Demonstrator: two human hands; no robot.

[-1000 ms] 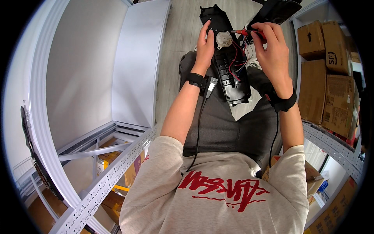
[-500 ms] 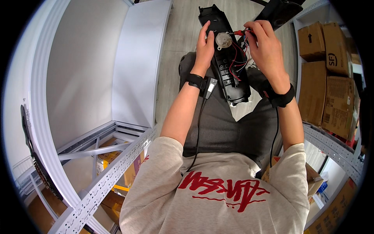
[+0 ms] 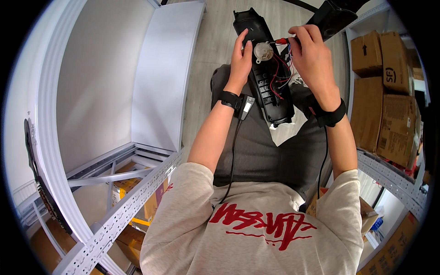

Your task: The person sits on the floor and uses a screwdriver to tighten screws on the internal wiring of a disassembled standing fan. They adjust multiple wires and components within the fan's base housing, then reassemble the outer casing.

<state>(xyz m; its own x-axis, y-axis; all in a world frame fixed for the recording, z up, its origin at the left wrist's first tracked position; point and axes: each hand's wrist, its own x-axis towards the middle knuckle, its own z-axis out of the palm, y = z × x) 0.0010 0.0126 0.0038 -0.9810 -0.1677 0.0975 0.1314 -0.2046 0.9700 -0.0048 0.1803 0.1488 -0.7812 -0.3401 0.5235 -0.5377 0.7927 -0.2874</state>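
Observation:
A long black plastic housing (image 3: pixel 285 110) lies lengthwise over my grey-trousered legs, with a round pale component (image 3: pixel 264 52) near its upper middle and red, white and dark wires (image 3: pixel 277 68) running down from it. My left hand (image 3: pixel 240 62) grips the housing's left edge. My right hand (image 3: pixel 311 59) holds a slim red and black tool (image 3: pixel 280 41) in a pinch, its tip at the round component's upper right; part of the tool is hidden by my fingers. Both wrists wear black straps with cables.
A black speaker-like box (image 3: pixel 327 18) stands beyond the housing at top right. A white metal shelf frame (image 3: pixel 123 206) and a pale panel (image 3: pixel 162 73) flank me on the left. Cardboard boxes (image 3: pixel 366 105) fill a rack on the right. Grey floor (image 3: pixel 211 41) shows ahead.
My right hand and the tool have moved a little to the left, the fingers closer to the round component. The whole view has shifted slightly downward. My left hand keeps its grip.

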